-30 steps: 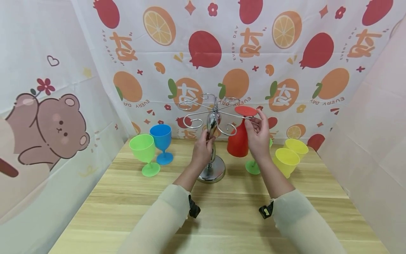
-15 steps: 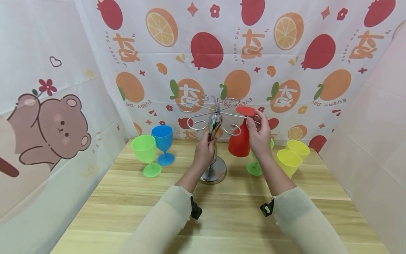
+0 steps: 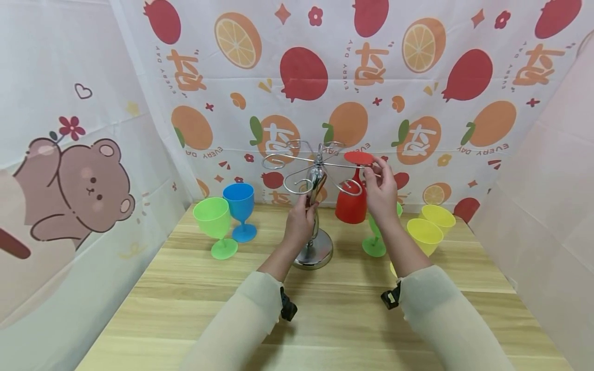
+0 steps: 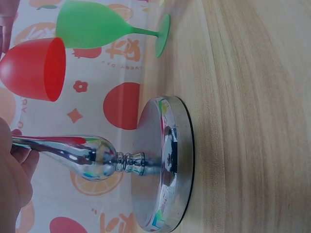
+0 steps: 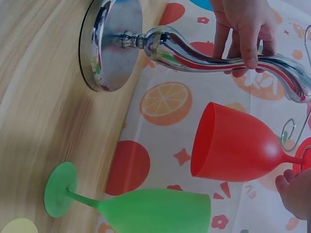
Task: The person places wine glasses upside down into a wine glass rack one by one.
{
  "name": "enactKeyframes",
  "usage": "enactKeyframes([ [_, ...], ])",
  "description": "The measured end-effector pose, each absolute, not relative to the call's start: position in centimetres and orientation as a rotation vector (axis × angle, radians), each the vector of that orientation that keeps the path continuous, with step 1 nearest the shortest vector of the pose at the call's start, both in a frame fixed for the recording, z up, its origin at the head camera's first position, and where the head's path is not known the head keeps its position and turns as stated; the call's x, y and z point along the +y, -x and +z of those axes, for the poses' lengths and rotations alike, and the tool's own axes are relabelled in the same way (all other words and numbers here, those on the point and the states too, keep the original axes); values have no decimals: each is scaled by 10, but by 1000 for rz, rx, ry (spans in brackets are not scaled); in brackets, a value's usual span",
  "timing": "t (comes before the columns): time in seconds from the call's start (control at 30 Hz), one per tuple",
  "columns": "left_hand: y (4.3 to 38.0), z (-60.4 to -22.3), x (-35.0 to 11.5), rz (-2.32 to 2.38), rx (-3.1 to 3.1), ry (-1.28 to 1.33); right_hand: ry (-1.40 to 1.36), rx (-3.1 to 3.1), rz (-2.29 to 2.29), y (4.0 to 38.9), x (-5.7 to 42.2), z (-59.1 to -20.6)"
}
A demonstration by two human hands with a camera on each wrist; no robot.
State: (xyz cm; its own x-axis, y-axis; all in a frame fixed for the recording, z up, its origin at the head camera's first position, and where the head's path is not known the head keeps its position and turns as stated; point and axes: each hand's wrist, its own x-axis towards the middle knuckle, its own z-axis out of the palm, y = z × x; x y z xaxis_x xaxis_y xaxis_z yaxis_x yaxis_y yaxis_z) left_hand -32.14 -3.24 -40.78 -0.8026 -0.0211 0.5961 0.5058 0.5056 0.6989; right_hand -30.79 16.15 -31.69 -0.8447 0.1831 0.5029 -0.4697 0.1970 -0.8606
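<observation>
A chrome stand [image 3: 313,252] with curled wire arms stands upright on the table; my left hand [image 3: 299,222] grips its curved post. The red goblet [image 3: 351,205] hangs upside down at a right-hand wire arm, its foot up and its bowl clear of the table. My right hand [image 3: 382,193] pinches at the goblet's stem, just under the foot, beside the wire curl. In the right wrist view, the thumb side of that hand is close to the red stem, while the left hand's fingers [image 5: 249,46] wrap the post.
A green goblet [image 3: 213,219] and a blue goblet [image 3: 238,201] stand upright at left. Behind my right forearm is another green goblet [image 3: 374,246], with yellow goblets [image 3: 424,237] further right. A printed fruit curtain [image 3: 303,103] closes the back of the wooden table [image 3: 185,309].
The stand's wire arms have turned, the front ones swinging to the right. The red goblet has risen slightly with my right hand. My left hand keeps its grip on the post.
</observation>
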Motion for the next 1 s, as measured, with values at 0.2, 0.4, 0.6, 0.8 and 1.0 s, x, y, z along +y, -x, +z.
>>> enactKeyframes([
  [0.2,323,-409,-31,-1278,-2228,387,-241,-1990,1692,312,163,-318],
  [0.4,323,-410,-31,-1278,-2217,401,-240,-2014,1672,312,165,-318],
  [0.6,326,-411,-31,-1288,-2225,406,-225,-2073,1654,311,170,-316],
  [0.8,327,-411,-32,-1284,-2221,396,-261,-2123,1558,306,181,-316],
  [1.0,331,-412,-32,-1288,-2197,412,-303,-2281,1278,295,201,-325],
])
